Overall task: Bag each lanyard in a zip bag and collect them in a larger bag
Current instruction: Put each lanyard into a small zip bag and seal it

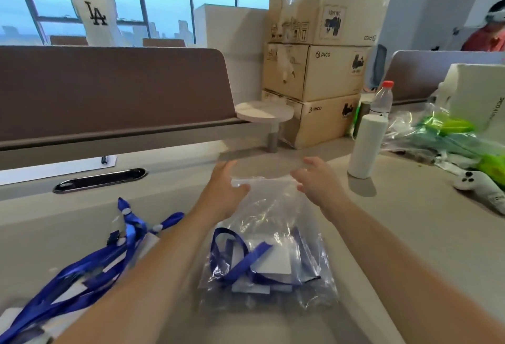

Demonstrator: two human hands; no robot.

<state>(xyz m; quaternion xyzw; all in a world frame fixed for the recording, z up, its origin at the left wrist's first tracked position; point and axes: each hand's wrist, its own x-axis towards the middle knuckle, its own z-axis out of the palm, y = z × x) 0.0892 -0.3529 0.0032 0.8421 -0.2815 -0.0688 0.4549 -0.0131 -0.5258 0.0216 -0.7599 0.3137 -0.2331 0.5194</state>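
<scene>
Your left hand and your right hand are both at the top edge of the large clear zip bag, which lies on the table and runs from your grip back toward you. The left grip is pinched shut on the left end of the white zip strip, thumb over it. The right grip sits at the other end with the fingers half curled and spread; motion blur hides whether they actually clamp the bag, so I cannot tell.

Below your grip, in the lower half of the bag, you have blue lanyards with white cards, each seemingly in a smaller clear bag, stacked loosely together. To the left of your left forearm, outside the bag, a tangle of loose blue lanyards with clips lies on the table.

Beyond your right grip, to the right, a white bottle stands upright, with a clear water bottle with a red cap just behind it. Further right lie a pile of green items in clear plastic and a white controller. Straight ahead of your grip, stacked cardboard boxes stand against the brown divider.
</scene>
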